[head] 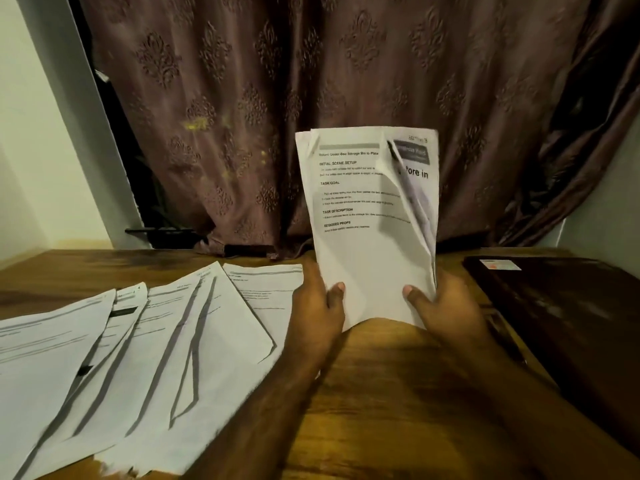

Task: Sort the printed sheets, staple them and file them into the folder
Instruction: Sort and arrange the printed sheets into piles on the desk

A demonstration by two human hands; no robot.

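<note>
A thin sheaf of white printed sheets stands nearly upright above the wooden table, gripped along its bottom edge by both hands. The left hand pinches the lower left corner, thumb on the front face and fingers behind; the right hand clamps the lower right corner the same way, thumb on the front. Above the right grip the front sheet curls away along its right edge, baring a second page with a dark header block and large bold letters. The front page carries headings in black over a grey bar.

To the left of the left hand, more white printed sheets lie fanned flat on the table, overlapping one another, their edges casting dark shadows. To the right of the right hand rests a dark, flat folder with a small pale label near its far corner; whether it holds anything cannot be told.

The brown wooden table shows a glossy grain. Behind the raised sheaf hangs a mauve curtain embossed with damask motifs.
</note>
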